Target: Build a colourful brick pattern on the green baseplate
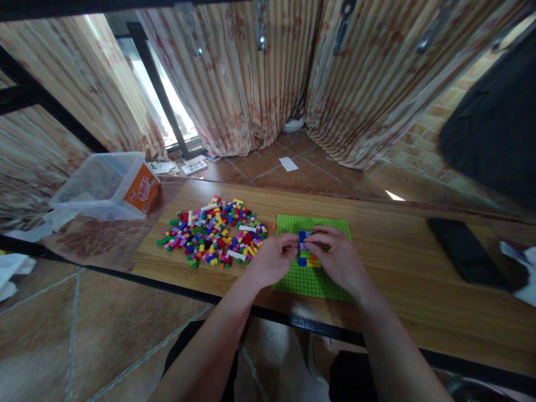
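A green studded baseplate (pixel 288 282) lies on the wooden table in front of me. Near its middle stands a small cluster of building bricks (pixel 302 261) in blue, purple, yellow and orange. My left hand (pixel 274 258) is closed at the cluster's left side, thumb and fingers bent against it. From the right, my right hand (pixel 338 255) reaches over the bricks, its thumb and forefinger pinched at their upper part. Fingers cover part of the cluster, so single bricks under them are hard to make out.
Loose mixed bricks (pixel 221 241) are heaped on the table left of the baseplate. A clear plastic box (pixel 98 192) with an orange label stands farther left. On the right lies a black phone-like slab (pixel 464 251). Curtains (pixel 234 84) hang beyond the table.
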A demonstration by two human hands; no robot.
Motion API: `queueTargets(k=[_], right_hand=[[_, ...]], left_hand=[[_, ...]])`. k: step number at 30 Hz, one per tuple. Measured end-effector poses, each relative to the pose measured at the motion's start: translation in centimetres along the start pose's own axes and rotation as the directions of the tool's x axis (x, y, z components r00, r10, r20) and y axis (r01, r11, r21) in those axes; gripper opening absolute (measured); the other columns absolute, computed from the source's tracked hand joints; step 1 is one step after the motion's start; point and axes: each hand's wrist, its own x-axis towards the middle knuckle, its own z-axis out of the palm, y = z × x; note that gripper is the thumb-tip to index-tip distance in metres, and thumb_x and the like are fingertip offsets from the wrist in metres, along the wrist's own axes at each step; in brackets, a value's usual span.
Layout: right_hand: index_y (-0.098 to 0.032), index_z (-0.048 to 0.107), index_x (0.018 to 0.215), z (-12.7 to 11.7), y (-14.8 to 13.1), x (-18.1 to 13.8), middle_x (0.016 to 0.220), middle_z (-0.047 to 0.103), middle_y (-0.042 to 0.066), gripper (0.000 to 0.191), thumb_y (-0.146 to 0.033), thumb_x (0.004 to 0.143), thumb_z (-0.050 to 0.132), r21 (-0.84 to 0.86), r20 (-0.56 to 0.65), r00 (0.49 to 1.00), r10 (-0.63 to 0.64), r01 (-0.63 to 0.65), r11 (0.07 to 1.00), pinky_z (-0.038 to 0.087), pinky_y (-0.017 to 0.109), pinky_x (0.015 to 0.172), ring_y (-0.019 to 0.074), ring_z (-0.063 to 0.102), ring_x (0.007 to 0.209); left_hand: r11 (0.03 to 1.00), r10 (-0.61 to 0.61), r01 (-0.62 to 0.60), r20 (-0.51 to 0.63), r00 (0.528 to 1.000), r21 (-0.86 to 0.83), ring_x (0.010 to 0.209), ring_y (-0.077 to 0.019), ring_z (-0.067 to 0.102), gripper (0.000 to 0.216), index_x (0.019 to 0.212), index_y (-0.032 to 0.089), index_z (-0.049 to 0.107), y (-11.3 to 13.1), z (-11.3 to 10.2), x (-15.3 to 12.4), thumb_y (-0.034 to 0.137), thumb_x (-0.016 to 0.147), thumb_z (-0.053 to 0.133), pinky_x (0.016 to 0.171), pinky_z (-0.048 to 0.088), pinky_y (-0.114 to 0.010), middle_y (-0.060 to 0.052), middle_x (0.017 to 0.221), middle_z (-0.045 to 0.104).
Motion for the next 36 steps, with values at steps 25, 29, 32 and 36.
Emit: queueTargets(k=[25,29,32,36], right_hand=[[-0.025,0.075,0.078,0.0,-0.3,0.3,0.11,0.068,0.008,0.019,-0.03,0.087,0.059,-0.041,0.018,1.0,-0.002,0.002,0.999,0.045,0.048,0.097,0.0256,0.061,0.108],[-0.024,0.074,0.077,0.0,-0.4,0.3,0.11,0.068,0.008,0.018,-0.03,0.086,0.059,-0.052,0.013,1.0,0.0,0.001,0.999,0.045,0.049,0.097,0.026,0.06,0.108],[-0.024,0.074,0.078,0.0,-0.4,0.4,0.111,0.068,0.009,0.018,-0.03,0.086,0.06,-0.056,0.022,1.0,0.005,-0.004,0.998,0.045,0.049,0.097,0.0264,0.06,0.109],[-0.024,0.074,0.078,0.0,-0.5,0.3,0.109,0.068,0.009,0.018,-0.03,0.086,0.06,-0.054,0.02,1.0,0.001,0.0,0.999,0.045,0.048,0.097,0.0264,0.061,0.109]], left_hand=[[0.97,0.037,-0.033,-0.014,0.999,0.241,0.085,-0.0201,0.068,0.026,0.101,0.017,0.074,0.8,0.2,-0.4,0.015,0.086,0.053,0.078,0.052,-0.031,-0.006,0.095,0.076],[0.987,0.001,0.012,-0.083,0.997,0.158,0.084,-0.0194,0.068,0.02,0.093,0.017,0.074,0.4,0.8,0.1,0.016,0.086,0.055,0.078,0.053,-0.031,-0.006,0.091,0.075],[0.992,-0.033,0.049,-0.141,0.99,0.116,0.079,-0.0183,0.068,0.015,0.086,0.017,0.073,0.3,1.2,0.6,0.018,0.084,0.058,0.075,0.052,-0.03,-0.005,0.085,0.075],[0.992,-0.076,0.091,-0.176,0.981,0.082,0.073,-0.0169,0.066,0.014,0.077,0.016,0.073,0.4,1.5,0.9,0.017,0.082,0.06,0.07,0.05,-0.028,-0.004,0.077,0.074]])
